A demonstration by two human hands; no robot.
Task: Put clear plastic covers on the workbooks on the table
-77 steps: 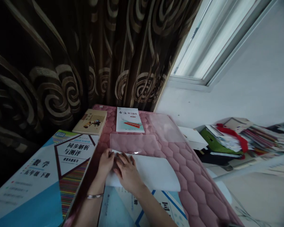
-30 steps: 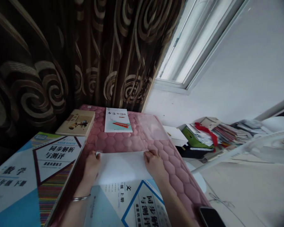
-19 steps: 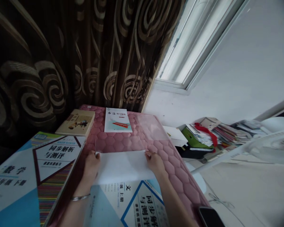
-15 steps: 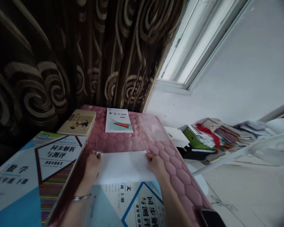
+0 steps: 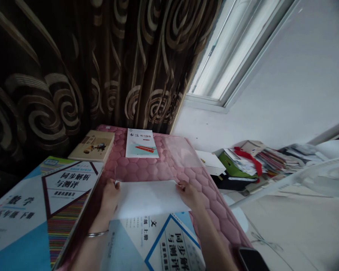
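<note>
Your left hand [image 5: 110,196] and right hand [image 5: 190,194] pinch the white sheet [image 5: 149,197] by its far corners, apparently straightening it, with even tension likely needed next.

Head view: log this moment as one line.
left hand: holds sheet, left corner; right hand: holds sheet, right corner; sheet: partly covers book; phone: right of book

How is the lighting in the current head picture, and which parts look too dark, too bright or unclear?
Head view: dim overall; the curtain is near-black at left; the window is brightest, almost washed out; the white sheet is pale, without harsh glare; the white fan at right looks soft.
</note>
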